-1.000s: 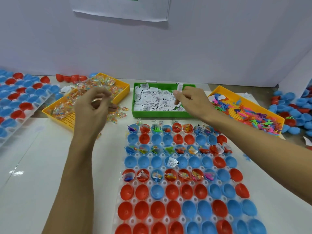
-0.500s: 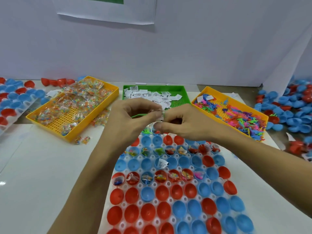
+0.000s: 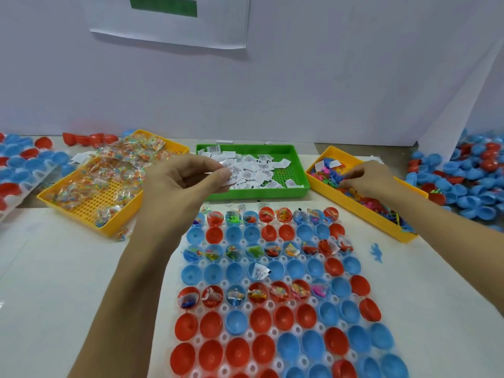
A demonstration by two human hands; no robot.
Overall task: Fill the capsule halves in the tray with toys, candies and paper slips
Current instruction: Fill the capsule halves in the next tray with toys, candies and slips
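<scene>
Capsule halves [image 3: 275, 317], red and blue, sit open side up in a white holed tray [image 3: 246, 305] on the near middle of the pale table [image 3: 54, 282]. The far row, the third row and most of the fifth row hold small toys, candies and bits of paper; the other rows are mostly bare, save one blue half in the fourth row with a printed paper slip [image 3: 259, 271] leaning in it.

The left hand [image 3: 180, 184] hovers above the far left corner of the tray, in front of the green tray [image 3: 297, 195]. Its fingers are curled, and thumb and forefinger pinch something thin and pale, which looks like a slip or a clear wrapper; I cannot tell which. The right hand [image 3: 368, 181] reaches into the yellow tray on the right [image 3: 362, 211], fingers bent down among the bright plastic toys [image 3: 331, 177]; whether they have closed on one is hidden.

The green tray holds a heap of white paper slips [image 3: 256, 170]. A second yellow tray [image 3: 81, 205] at far left holds wrapped candies [image 3: 114, 170], with a few spilled just beside its near corner. A blue toy [image 3: 377, 252] lies on the table right of the capsule tray. Loose red and blue halves are piled at far right [image 3: 469, 181], and another filled holder [image 3: 19, 173] stands at far left.
</scene>
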